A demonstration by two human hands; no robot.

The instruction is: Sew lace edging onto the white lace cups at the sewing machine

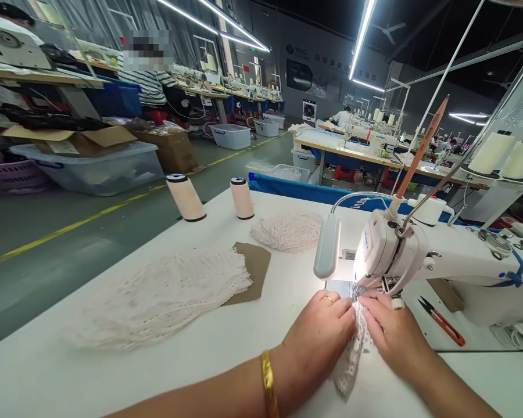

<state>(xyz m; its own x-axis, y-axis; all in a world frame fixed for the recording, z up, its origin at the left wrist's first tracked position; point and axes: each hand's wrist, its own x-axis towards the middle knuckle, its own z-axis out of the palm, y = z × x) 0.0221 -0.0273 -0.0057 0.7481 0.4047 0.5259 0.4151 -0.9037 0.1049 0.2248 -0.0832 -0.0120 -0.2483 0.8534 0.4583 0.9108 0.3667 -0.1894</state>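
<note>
A white sewing machine point(381, 249) stands at the right, its lamp point(327, 247) lit beside the needle area. A strip of white lace point(347, 368) runs from under the presser foot toward me. My left hand point(320, 331), with a ring and a gold bracelet, is closed on the lace's left side, fingertips close to the foot. My right hand point(394, 331) presses its closed fingers on the lace's right edge. Further left on the table lie a large lace pile point(165, 296), partly over brown card point(253, 270), and a smaller lace bundle point(287, 231).
Two thread cones point(186, 198) point(243, 199) stand at the white table's point(226, 371) far edge. Red-handled snips point(447, 325) lie right of the machine. Behind are plastic bins point(104, 168), cardboard boxes point(169, 148), other sewing tables and a person in a striped top point(146, 84).
</note>
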